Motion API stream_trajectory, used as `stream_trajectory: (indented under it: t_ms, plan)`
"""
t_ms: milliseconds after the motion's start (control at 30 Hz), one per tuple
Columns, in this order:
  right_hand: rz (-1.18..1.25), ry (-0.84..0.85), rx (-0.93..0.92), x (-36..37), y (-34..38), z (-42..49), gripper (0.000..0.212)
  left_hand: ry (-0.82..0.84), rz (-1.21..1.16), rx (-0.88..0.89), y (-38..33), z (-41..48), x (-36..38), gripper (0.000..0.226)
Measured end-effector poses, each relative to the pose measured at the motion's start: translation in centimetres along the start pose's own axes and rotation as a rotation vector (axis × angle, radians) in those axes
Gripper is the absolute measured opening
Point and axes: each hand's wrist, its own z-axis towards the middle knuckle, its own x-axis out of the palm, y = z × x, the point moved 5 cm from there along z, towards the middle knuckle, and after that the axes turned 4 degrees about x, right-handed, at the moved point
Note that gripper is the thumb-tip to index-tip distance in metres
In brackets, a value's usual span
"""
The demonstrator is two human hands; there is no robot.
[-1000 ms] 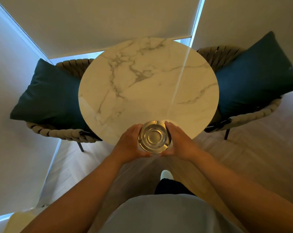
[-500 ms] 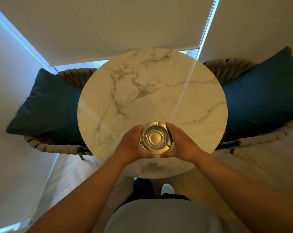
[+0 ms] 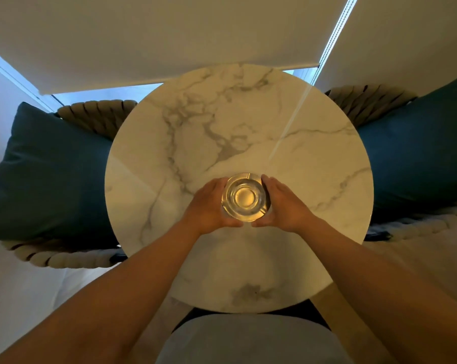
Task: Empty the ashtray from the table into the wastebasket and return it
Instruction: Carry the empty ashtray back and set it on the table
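Two hands, left hand (image 3: 209, 206) and right hand (image 3: 287, 206), cup the glass ashtray (image 3: 245, 197) between curled fingers (palms facing inward) at frame centre, over the round marble table (image 3: 248, 122).

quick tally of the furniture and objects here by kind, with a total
round white marble table: 1
clear glass ashtray, held between left hand and right hand: 1
woven rope chairs: 2
dark teal cushions: 2
total: 6
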Motion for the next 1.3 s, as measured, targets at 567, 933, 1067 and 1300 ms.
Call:
stream_trajectory:
  t_ms: [567, 933, 1067, 1300]
  plan:
    - [-0.189, 0.062, -0.047, 1.3, -3.9, 9.3, 0.133, -0.015, 0.249, -0.196, 4.8, 6.4, 3.4, 0.124]
    - [-0.211, 0.021, 0.006, 1.9, -4.2, 10.8, 0.131, 0.014, 0.256, -0.241, 6.7, 7.6, 2.8, 0.125]
    - [-0.214, -0.027, -0.023, 1.8, -4.7, 10.9, 0.122, -0.009, 0.228, -0.242, 6.9, 7.8, 2.0, 0.117]
    - [-0.25, -0.079, -0.055, 1.5, -5.6, 10.7, 0.093, 0.016, 0.233, -0.239, 7.5, 7.8, 1.6, 0.11]
